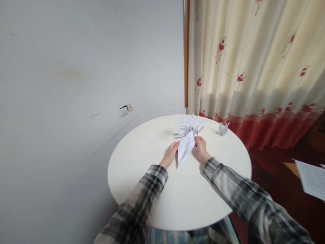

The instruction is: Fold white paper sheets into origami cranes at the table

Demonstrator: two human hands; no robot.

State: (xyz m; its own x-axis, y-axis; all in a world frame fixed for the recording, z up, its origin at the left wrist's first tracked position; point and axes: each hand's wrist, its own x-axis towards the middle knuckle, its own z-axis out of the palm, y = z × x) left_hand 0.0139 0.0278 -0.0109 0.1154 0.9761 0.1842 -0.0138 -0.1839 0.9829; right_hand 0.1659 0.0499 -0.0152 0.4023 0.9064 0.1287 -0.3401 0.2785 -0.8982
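Between both hands is a folded piece of white paper (186, 147), tilted and creased, with a pointed lower end over the round white table (137, 169). The fingers of my left hand (171, 153) pinch its left edge. On the opposite side, my right hand (201, 148) grips the upper right edge between thumb and fingers. Just beyond the held paper lies a cluster of folded white paper pieces (183, 131) with pointed tips, partly hidden by it. Apart from these, a small folded paper figure (223, 129) stands on the table's right side.
A pale wall (76, 84) runs along the left, with a socket (123, 111) on it. Cream curtains (243, 61) with a red lower band hang behind the table. At the lower right, a sheet of paper (311, 178) lies beyond the table's edge.
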